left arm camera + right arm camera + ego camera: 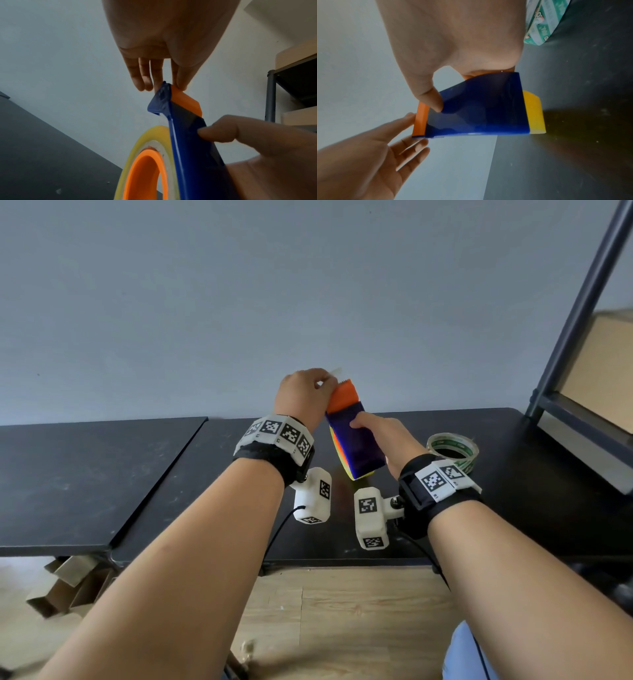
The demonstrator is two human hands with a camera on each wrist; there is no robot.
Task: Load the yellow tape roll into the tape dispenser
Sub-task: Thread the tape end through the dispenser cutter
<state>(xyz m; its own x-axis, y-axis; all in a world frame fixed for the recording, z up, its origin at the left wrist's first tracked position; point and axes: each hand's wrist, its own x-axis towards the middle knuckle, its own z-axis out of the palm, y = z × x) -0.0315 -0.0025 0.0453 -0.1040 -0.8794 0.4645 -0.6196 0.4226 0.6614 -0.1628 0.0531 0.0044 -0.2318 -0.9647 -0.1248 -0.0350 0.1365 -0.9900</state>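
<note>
The blue tape dispenser (356,446) is held tilted above the black table (513,474), its orange cutter end (342,397) pointing up. The yellow tape roll (154,129) sits inside on the orange hub (137,175), and a yellow edge (534,112) sticks out below. My right hand (373,436) grips the blue body (479,108), thumb (214,131) pressed on the cover. My left hand (329,380) pinches a pale strip of tape at the cutter tip (187,102), between thumb and forefinger.
A clear tape roll with green print (452,450) lies on the table just right of my right wrist. A second black table (102,474) adjoins on the left. A metal shelf frame (582,302) with cardboard boxes (603,364) stands at the right. Folded cardboard (68,583) lies on the floor.
</note>
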